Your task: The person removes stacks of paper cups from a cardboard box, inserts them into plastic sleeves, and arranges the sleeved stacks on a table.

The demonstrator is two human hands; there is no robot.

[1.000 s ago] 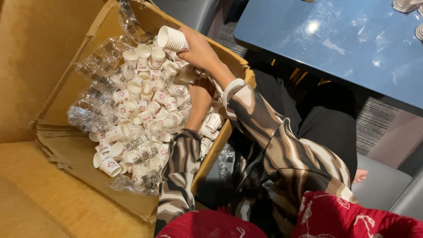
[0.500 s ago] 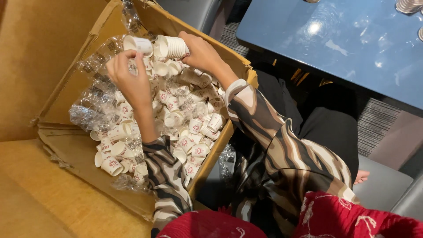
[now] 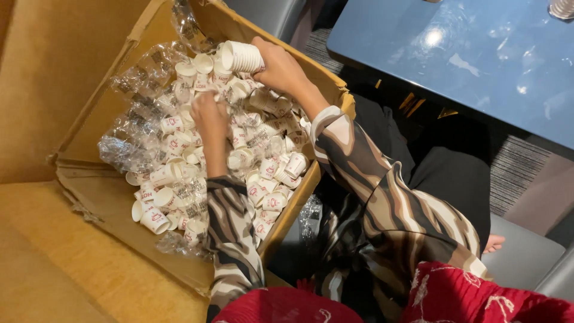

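Head view: your right hand (image 3: pixel 281 67) is closed around a nested stack of small white paper cups (image 3: pixel 240 57), held on its side above the far end of the open cardboard box (image 3: pixel 113 101). Your left hand (image 3: pixel 210 113) reaches down into the loose cups (image 3: pixel 263 170) in the box, fingers curled among them; its exact grip cannot be told. Crumpled clear plastic wrap (image 3: pixel 134 140) lies along the box's left side. A blue desk (image 3: pixel 478 66) stands well apart, at upper right.

This looks like a café or restaurant seating area. A glossy blue table (image 3: pixel 478 60) fills the upper right of the frame, with mustard-yellow upholstered seating (image 3: pixel 54 269) at the left (bench-like, padded). A cardboard box (image 3: pixel 113 197) of small disposable paper cups (image 3: pixel 239 155) suggests drink service.
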